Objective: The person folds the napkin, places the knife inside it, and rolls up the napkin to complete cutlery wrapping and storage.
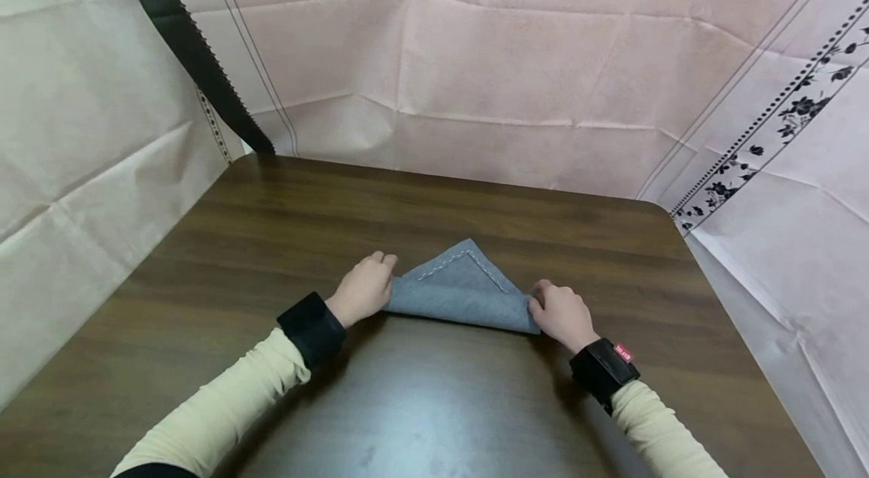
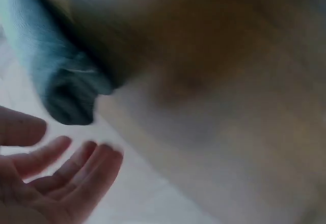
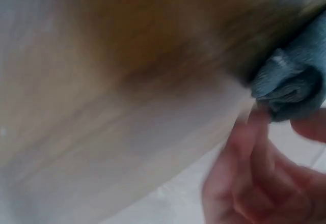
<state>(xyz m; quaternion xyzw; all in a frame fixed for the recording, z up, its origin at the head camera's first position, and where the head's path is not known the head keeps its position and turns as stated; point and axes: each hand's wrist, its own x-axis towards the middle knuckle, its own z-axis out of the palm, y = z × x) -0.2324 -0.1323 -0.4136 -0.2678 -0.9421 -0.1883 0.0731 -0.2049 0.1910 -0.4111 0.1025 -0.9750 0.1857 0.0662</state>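
Note:
A blue-grey cloth (image 1: 462,304) lies near the middle of the table, its near part rolled up. Beyond the roll a flat triangular corner with a white stitched line points away from me. My left hand (image 1: 364,288) is at the roll's left end; in the left wrist view the fingers (image 2: 76,175) are loosely bent and spread, a small gap from the cloth (image 2: 66,81). On the right end, my right hand (image 1: 562,314) pinches the roll. The right wrist view shows its fingertips (image 3: 257,114) touching the coiled end of the cloth (image 3: 293,89).
The brown wooden table (image 1: 271,237) has rounded far corners. Behind it hangs a pale creased sheet (image 1: 509,63), with a black strip (image 1: 190,48) at left and a floral border (image 1: 781,124) at right. Black bands (image 1: 312,331) circle both wrists.

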